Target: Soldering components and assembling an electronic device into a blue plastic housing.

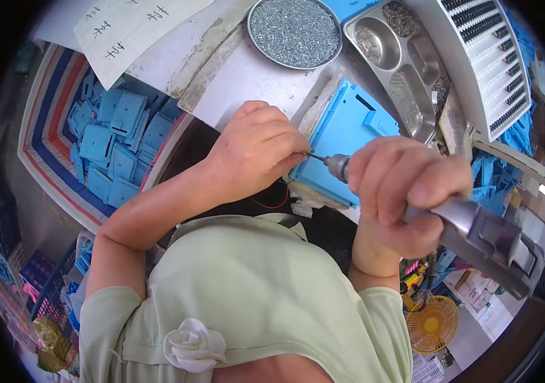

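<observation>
My right hand [406, 185] is wrapped around a grey electric screwdriver [492, 241], its body pointing out to the right and its cord at the far end. The thin bit reaches left to the fingertips of my left hand [256, 150]. Those fingers are pinched together at the bit's tip; whatever they hold there is hidden. Beneath the bit and both hands lies a flat blue plastic panel [347, 127] with a slot and a raised tab, tilted on the work table [240, 80].
Beyond the panel stands a round metal dish [297, 66] full of small screws. To its right are a steel compartment tray [402, 48] with small metal parts and a white rack [470, 70] of black pieces. A striped bin [37, 127] at left holds blue parts.
</observation>
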Action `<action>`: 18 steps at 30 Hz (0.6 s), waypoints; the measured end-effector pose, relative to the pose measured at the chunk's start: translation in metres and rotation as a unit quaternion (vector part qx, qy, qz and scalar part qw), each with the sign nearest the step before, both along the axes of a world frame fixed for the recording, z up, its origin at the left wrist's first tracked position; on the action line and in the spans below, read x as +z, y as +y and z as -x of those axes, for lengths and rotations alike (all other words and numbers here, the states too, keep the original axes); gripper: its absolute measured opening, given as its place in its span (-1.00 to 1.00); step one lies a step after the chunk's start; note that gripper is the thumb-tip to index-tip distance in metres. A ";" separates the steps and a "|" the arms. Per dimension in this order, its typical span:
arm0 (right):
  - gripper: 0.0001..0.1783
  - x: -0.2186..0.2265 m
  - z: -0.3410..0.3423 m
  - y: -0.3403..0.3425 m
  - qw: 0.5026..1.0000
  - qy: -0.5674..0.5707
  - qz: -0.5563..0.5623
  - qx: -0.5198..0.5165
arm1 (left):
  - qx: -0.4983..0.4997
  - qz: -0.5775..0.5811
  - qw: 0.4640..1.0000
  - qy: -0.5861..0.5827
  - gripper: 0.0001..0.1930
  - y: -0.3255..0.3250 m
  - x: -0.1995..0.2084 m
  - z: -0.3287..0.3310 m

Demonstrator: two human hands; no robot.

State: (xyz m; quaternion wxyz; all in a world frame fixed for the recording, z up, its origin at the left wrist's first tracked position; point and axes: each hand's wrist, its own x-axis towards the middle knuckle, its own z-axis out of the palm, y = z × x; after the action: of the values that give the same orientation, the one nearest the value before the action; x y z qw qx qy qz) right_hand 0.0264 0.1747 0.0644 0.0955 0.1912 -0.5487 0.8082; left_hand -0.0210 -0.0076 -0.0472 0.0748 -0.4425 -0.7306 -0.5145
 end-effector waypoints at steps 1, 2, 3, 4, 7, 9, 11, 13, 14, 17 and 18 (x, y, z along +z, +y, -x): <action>-0.62 -0.001 -0.003 -0.001 1.000 -0.006 -0.004 -0.006 | -0.001 0.000 1.000 -0.004 -0.69 0.001 0.001 -0.004; -0.63 -0.002 -0.005 -0.002 1.000 -0.014 -0.006 -0.008 | 0.003 0.002 1.000 -0.006 -0.69 0.000 0.001 -0.005; -0.64 -0.002 -0.006 -0.002 1.000 -0.019 -0.010 -0.011 | 0.002 0.000 1.000 -0.003 -0.70 0.001 0.001 -0.004; -0.65 -0.002 -0.006 -0.001 1.000 -0.022 -0.015 -0.013 | 0.002 -0.002 1.000 0.000 -0.70 0.002 0.002 -0.003; -0.67 -0.002 -0.013 -0.005 0.998 -0.034 -0.040 -0.032 | -0.028 0.038 0.999 0.022 -0.63 -0.004 0.002 -0.004; -0.69 -0.002 -0.016 -0.007 0.997 -0.035 -0.055 -0.035 | -0.030 0.063 0.997 0.027 -0.52 -0.008 0.012 0.000; -0.70 -0.006 -0.027 -0.009 0.998 -0.047 -0.032 -0.034 | -0.006 0.065 0.998 0.013 -0.42 -0.014 0.023 0.008; -0.71 -0.015 -0.034 -0.012 0.998 -0.041 -0.029 -0.037 | 0.016 0.057 0.998 -0.011 -0.34 -0.024 0.023 0.018; -0.70 -0.021 -0.037 -0.013 0.998 -0.037 -0.028 -0.036 | 0.029 0.052 0.998 -0.024 -0.30 -0.029 0.020 0.023; -0.69 -0.027 -0.035 -0.021 0.997 -0.018 -0.069 -0.042 | 0.034 0.045 0.998 -0.042 -0.39 -0.030 0.017 0.018; -0.68 -0.028 -0.035 -0.023 0.995 -0.011 -0.084 -0.043 | 0.033 0.052 0.997 -0.045 -0.40 -0.030 0.016 0.016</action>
State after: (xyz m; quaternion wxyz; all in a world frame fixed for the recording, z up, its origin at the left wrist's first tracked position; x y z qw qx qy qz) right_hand 0.0610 0.1514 0.0361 0.1080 0.1655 -0.6237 0.7562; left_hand -0.0373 -0.0374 -0.0314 0.0360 -0.3977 -0.7733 -0.4925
